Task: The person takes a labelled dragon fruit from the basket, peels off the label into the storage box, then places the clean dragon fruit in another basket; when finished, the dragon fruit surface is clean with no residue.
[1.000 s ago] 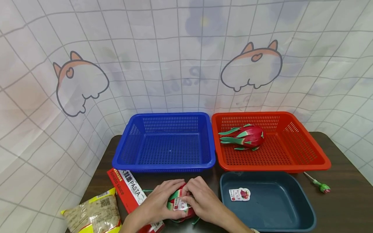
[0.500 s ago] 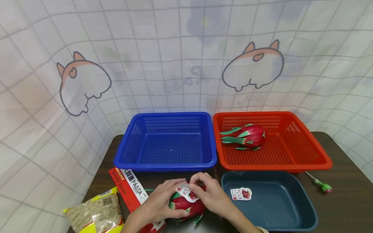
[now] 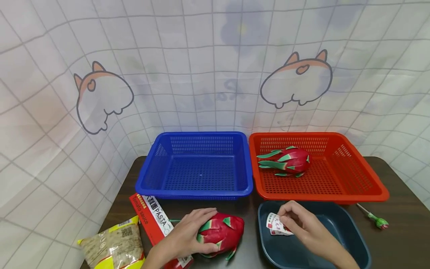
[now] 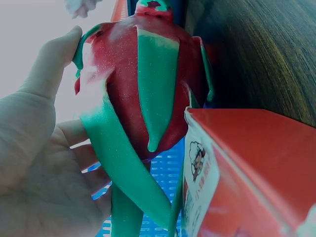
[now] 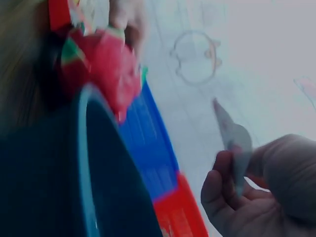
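Observation:
In the head view a red dragon fruit (image 3: 226,231) with green scales lies on the table. My left hand (image 3: 188,234) holds its left side, and the left wrist view shows thumb and fingers round the fruit (image 4: 158,84). My right hand (image 3: 306,231) pinches a white label (image 3: 274,222) with red print over the dark blue tray (image 3: 351,228). Thumb and fingertips grip that label (image 5: 239,148) by its edge in the right wrist view. Another white label (image 3: 279,233) lies in the tray, partly hidden under the held one.
Behind stand a blue basket (image 3: 201,193) and a red basket (image 3: 319,196), which holds a second dragon fruit (image 3: 293,160). A red pasta box (image 3: 151,220) and a yellow-edged bag (image 3: 114,244) lie at left. A green-headed flower stem (image 3: 377,220) lies at right.
My right hand has peeled the label off the dragon fruit and carried it right, over the tray. My left hand has stayed on the fruit.

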Motion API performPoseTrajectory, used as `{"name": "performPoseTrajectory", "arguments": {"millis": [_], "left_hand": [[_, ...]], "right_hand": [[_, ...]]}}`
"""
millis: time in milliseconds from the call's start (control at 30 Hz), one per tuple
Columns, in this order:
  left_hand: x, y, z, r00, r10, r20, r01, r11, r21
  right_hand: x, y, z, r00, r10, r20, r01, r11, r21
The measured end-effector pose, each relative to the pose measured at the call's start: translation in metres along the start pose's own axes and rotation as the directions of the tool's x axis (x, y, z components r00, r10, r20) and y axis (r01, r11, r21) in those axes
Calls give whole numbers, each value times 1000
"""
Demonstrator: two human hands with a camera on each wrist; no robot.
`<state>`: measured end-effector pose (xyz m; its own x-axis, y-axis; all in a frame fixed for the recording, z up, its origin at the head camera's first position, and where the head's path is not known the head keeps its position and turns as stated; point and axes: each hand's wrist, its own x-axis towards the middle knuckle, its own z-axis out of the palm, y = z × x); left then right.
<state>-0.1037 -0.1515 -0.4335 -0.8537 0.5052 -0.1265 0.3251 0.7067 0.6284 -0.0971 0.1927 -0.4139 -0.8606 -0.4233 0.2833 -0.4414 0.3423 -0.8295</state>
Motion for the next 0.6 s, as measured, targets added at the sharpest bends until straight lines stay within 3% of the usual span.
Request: {"name": "performPoseTrajectory", "arguments": {"millis": [167,333,433,600], "left_hand": [[1,-1,0,1000,9,1,-9,1000,3],[1,-1,1,1000,4,7,-4,1000,-4],[0,-1,1,1000,1,8,-1,1000,-3],[1,-1,1,1000,5,1,-5,1000,4]], "right_hand": [[-14,20,-33,996,-70,55,76,989,-124],[-20,36,-62,993,68,92,-45,971,-233],[-21,46,-68,976,111,187,-70,975,-211],[-21,64,-67,933,82,351,-39,991,-127]]}}
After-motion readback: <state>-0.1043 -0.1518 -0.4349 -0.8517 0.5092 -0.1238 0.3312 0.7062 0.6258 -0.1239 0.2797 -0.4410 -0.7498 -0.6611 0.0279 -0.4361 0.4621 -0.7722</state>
